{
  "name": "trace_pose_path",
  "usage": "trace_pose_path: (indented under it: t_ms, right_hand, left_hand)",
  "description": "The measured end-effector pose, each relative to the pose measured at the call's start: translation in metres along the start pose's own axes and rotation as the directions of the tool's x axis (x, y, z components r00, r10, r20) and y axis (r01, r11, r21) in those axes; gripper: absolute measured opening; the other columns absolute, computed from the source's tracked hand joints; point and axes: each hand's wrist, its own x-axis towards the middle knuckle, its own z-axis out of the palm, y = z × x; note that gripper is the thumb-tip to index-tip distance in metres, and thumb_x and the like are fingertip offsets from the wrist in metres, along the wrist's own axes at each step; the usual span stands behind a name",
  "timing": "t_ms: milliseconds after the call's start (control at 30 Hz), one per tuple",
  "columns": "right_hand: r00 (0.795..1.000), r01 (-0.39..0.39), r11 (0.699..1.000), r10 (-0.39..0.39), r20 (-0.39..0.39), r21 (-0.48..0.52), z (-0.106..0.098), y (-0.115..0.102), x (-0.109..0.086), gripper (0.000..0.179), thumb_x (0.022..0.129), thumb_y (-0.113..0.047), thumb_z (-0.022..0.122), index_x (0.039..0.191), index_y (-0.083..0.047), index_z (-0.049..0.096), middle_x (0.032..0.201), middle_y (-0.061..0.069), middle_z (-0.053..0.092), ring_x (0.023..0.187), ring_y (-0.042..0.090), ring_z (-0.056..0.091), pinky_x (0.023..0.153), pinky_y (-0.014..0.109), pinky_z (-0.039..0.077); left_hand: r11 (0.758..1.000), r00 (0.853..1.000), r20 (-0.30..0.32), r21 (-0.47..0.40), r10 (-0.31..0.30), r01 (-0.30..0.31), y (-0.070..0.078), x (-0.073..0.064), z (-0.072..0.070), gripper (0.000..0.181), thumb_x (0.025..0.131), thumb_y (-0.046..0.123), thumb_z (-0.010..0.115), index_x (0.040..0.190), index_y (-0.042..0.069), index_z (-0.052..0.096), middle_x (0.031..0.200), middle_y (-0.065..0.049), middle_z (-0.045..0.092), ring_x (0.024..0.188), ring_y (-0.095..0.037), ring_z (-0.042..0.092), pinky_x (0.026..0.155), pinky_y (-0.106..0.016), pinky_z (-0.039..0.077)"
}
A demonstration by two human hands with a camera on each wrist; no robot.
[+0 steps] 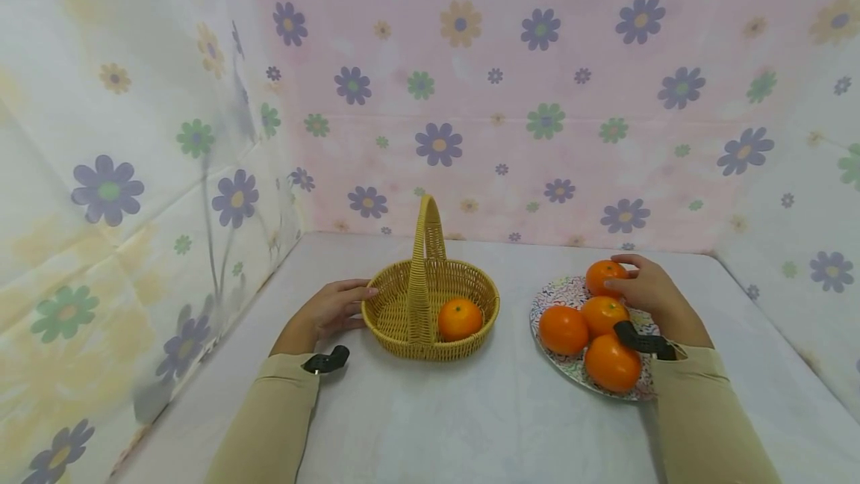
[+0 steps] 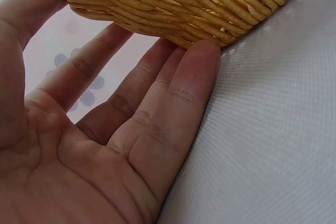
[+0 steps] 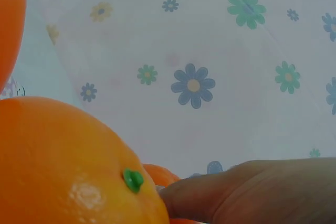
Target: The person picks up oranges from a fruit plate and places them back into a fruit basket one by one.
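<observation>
My left hand (image 1: 336, 307) touches the left side of a yellow wicker basket (image 1: 388, 342) with a tall arched handle. In the left wrist view, its nearly straight fingers (image 2: 176, 93) lie against the woven wall (image 2: 157, 3), low by the cloth. One orange (image 1: 460, 320) sits in the basket, right of the handle. At the right, my right hand (image 1: 648, 290) holds the farthest orange (image 1: 602, 277) on the plate, thumb and fingers around its right side. Close up in the right wrist view, another orange (image 3: 68, 161) with a green stem largely hides the held orange (image 3: 160, 174).
A round plate (image 1: 547, 293) with a colourful speckled pattern bears the oranges; besides the held one are a left orange (image 1: 563, 330), a middle orange (image 1: 603, 314) and a near orange (image 1: 613, 364). White cloth (image 1: 430, 424) covers the table, and flowered fabric (image 1: 497, 148) stands around it.
</observation>
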Motion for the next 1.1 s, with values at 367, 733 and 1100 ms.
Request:
trace_pose_path:
  t_ms: [367,733,1100]
  right_hand:
    - [0.998,-0.055,0.998,0.055,-0.040,-0.001,-0.003,0.003,-0.001,0.081,0.099,-0.037,0.068,0.161,-0.004,0.027,0.151,0.036,0.038,0.126,0.048,0.052,0.101,0.055,0.056]
    - [0.997,-0.074,0.997,0.074,0.004,0.015,-0.003,0.006,-0.001,0.090,0.097,-0.041,0.071,0.162,-0.001,0.022,0.148,0.035,0.041,0.118,0.042,0.057,0.100,0.050,0.058]
    - [0.996,-0.066,0.997,0.064,-0.068,-0.028,-0.012,0.001,-0.007,0.094,0.096,-0.049,0.069,0.163,-0.004,0.020,0.155,0.037,0.034,0.132,0.053,0.043,0.107,0.069,0.045]
  left_hand:
    - [1.000,1.000,-0.005,0.005,0.005,-0.005,-0.001,-0.001,-0.001,0.078,0.090,0.040,0.080,0.153,0.007,0.048,0.154,-0.015,0.053,0.135,-0.032,0.059,0.097,-0.047,0.060]
    - [1.000,0.999,0.043,0.005,-0.008,0.007,0.003,-0.006,-0.006,0.073,0.093,0.038,0.078,0.152,0.007,0.048,0.153,-0.015,0.054,0.128,-0.028,0.064,0.096,-0.051,0.060]
    - [0.997,0.981,0.192,-0.069,0.041,-0.028,0.009,-0.012,-0.010,0.063,0.100,0.010,0.064,0.158,0.006,0.039,0.150,-0.014,0.053,0.123,-0.024,0.063,0.094,-0.058,0.059]
